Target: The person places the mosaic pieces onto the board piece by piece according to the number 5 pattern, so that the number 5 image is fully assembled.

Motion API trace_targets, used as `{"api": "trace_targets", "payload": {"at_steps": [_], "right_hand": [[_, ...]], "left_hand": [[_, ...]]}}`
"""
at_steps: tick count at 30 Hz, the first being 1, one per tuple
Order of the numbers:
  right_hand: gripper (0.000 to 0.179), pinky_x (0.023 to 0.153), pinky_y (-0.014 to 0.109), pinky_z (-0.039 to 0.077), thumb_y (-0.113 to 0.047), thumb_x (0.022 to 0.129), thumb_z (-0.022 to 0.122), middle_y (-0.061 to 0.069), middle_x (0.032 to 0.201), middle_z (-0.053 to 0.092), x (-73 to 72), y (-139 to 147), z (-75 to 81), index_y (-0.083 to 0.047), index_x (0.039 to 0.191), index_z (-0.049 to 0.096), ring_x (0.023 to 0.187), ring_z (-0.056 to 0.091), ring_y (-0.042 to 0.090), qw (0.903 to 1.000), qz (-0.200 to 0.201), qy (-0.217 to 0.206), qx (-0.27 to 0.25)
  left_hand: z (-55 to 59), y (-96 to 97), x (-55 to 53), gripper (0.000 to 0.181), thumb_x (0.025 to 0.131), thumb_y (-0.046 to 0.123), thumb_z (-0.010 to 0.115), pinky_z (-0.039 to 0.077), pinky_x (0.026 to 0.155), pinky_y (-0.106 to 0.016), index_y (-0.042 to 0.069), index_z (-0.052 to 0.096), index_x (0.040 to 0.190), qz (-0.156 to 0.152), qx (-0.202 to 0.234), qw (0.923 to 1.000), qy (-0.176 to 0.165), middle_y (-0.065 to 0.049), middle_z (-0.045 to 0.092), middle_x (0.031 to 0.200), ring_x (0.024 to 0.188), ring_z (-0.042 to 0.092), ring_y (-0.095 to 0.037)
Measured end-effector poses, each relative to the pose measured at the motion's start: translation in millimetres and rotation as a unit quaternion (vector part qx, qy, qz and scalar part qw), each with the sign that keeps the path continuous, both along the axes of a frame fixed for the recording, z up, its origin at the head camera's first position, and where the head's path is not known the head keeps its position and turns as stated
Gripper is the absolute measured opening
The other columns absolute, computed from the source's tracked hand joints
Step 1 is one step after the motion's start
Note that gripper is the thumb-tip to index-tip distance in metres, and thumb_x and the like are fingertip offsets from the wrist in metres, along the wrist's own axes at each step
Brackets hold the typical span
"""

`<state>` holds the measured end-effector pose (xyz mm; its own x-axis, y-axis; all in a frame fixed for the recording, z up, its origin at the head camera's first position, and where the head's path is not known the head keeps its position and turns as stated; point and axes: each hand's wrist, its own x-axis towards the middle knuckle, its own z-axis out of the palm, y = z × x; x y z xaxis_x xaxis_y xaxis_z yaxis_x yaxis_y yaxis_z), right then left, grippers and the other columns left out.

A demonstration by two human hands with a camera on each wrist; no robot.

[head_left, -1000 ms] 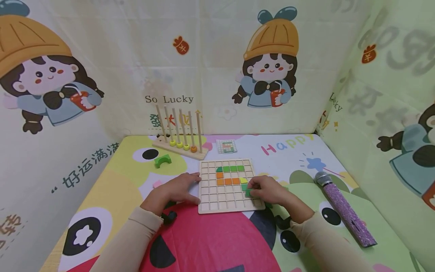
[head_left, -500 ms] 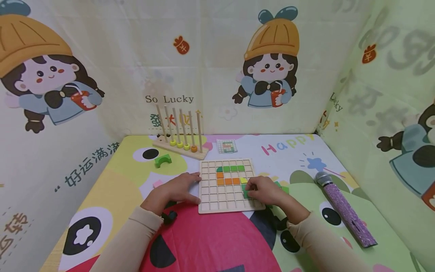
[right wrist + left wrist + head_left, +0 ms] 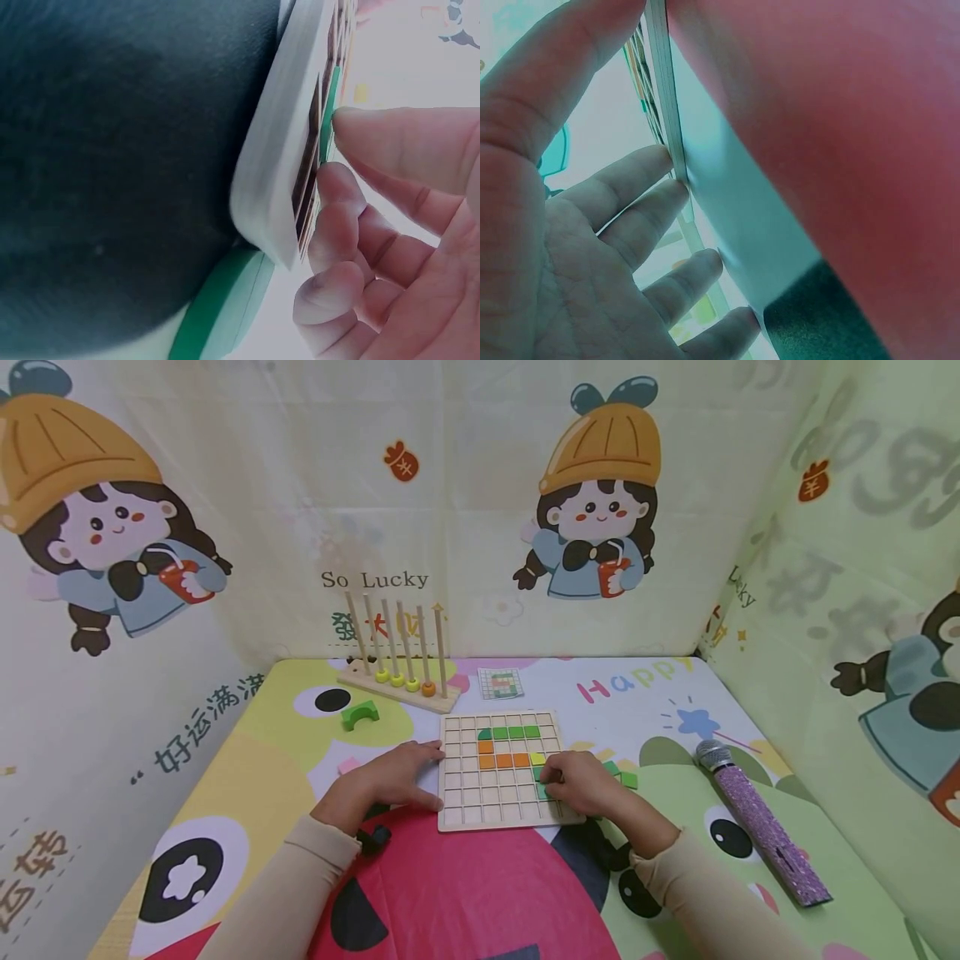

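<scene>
A square wooden grid board (image 3: 480,810) lies in front of me. Its cells hold a row of green tiles (image 3: 513,732), several orange tiles (image 3: 504,761) and a yellow tile (image 3: 537,758). My left hand (image 3: 393,776) has its fingers extended, with thumb and fingertips along the board's left edge. Over the board's right side, my right hand (image 3: 588,783) has its thumb and curled fingers at a green tile (image 3: 328,124), which lies close to flat in a cell below another green tile (image 3: 537,773). The hand hides part of the board's right edge.
Loose green pieces (image 3: 628,779) lie right of the board, partly behind the right hand. Beyond it are a small pattern card (image 3: 500,683) and a peg stand (image 3: 397,688) with beads. A green arch block (image 3: 360,715) sits left; a purple microphone (image 3: 765,827) lies right.
The green tile at the right fingertips has shifted slightly left and settled flatter in its cell. My right hand moved a little left, uncovering loose green pieces. The left hand has stayed put.
</scene>
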<state>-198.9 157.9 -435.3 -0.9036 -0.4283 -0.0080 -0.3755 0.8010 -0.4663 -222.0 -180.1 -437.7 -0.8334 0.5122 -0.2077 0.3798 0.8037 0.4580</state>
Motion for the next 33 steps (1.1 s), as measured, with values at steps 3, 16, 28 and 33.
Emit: {"api": "trace_targets", "payload": {"at_steps": [3,16,28,33], "right_hand": [[0.009,0.075,0.033,0.052,-0.006,0.090,0.073,-0.003,0.088,0.071,0.4,2.1,-0.1,-0.011,0.097,0.076,0.082,0.060,0.012,1.0000,-0.003,0.002,-0.007],[0.013,0.074,0.033,0.053,-0.010,0.094,0.070,0.000,0.093,0.070,4.6,40.2,0.2,-0.009,0.105,0.076,0.082,0.059,0.015,0.9977,-0.064,-0.021,-0.012],[0.029,0.084,0.043,0.055,-0.017,0.083,0.084,0.001,0.096,0.072,12.4,56.5,0.4,-0.006,0.109,0.078,0.091,0.062,0.018,0.9980,-0.029,-0.050,0.027],[0.028,0.086,0.044,0.056,-0.016,0.081,0.085,0.001,0.095,0.073,13.2,55.8,-3.0,-0.004,0.106,0.078,0.089,0.064,0.018,0.9988,-0.013,-0.033,0.033]], "left_hand": [[-0.4,-0.2,0.1,0.086,0.081,0.041,0.085,0.035,0.121,-0.049,0.009,0.050,0.153,-0.001,-0.001,1.0000,0.000,-0.008,0.038,0.167,0.150,0.038,-0.033],[-0.3,-1.0,0.9,0.085,0.081,0.040,0.085,0.034,0.121,-0.053,0.003,0.052,0.150,-0.024,0.002,0.9996,0.017,-0.014,0.040,0.165,0.150,0.037,-0.038],[-3.8,-1.7,0.2,0.085,0.081,0.040,0.086,0.035,0.121,-0.052,0.004,0.052,0.150,-0.018,0.006,0.9997,0.018,-0.013,0.040,0.165,0.150,0.038,-0.036],[-3.3,-1.2,0.5,0.085,0.081,0.041,0.086,0.035,0.121,-0.052,0.005,0.052,0.151,-0.019,0.004,0.9996,0.019,-0.013,0.040,0.165,0.149,0.038,-0.037]]}}
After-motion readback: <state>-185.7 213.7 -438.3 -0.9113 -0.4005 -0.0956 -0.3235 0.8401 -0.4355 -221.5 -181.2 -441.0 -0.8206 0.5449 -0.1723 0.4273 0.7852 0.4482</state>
